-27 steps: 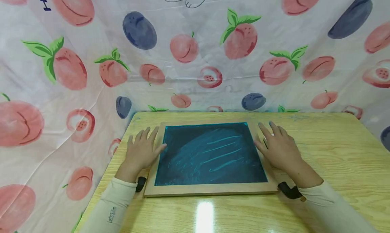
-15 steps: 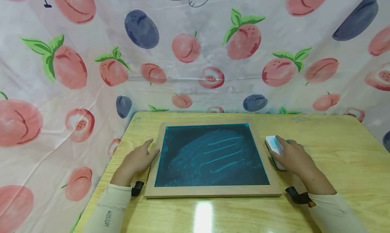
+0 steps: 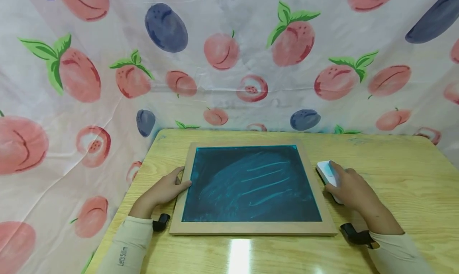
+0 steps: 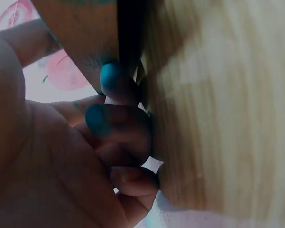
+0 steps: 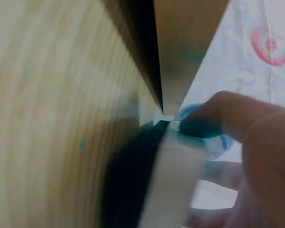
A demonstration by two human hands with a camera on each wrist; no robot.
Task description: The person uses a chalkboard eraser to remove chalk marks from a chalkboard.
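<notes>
A wood-framed chalkboard [image 3: 251, 204] lies flat on the table, with teal chalk strokes and smears across its dark surface. My left hand [image 3: 166, 190] grips the left side of its frame, thumb over the top. In the left wrist view, curled fingers with teal-stained tips press against the frame's side [image 4: 83, 40]. Right of the board, my right hand [image 3: 355, 190] holds a white board eraser [image 3: 324, 171] between thumb and fingers. The right wrist view shows the eraser's dark felt [image 5: 128, 185] facing the table, its edge blurred.
The light wood table [image 3: 405, 170] extends right of the board. A curtain [image 3: 222, 91] printed with peaches hangs along the back and left edges. Bright glare [image 3: 239, 254] falls on the tabletop in front of the board.
My right hand has moved off the board's right edge and taken hold of the eraser, shifting slightly right with it. My left hand's spread fingers have closed on the frame's left side.
</notes>
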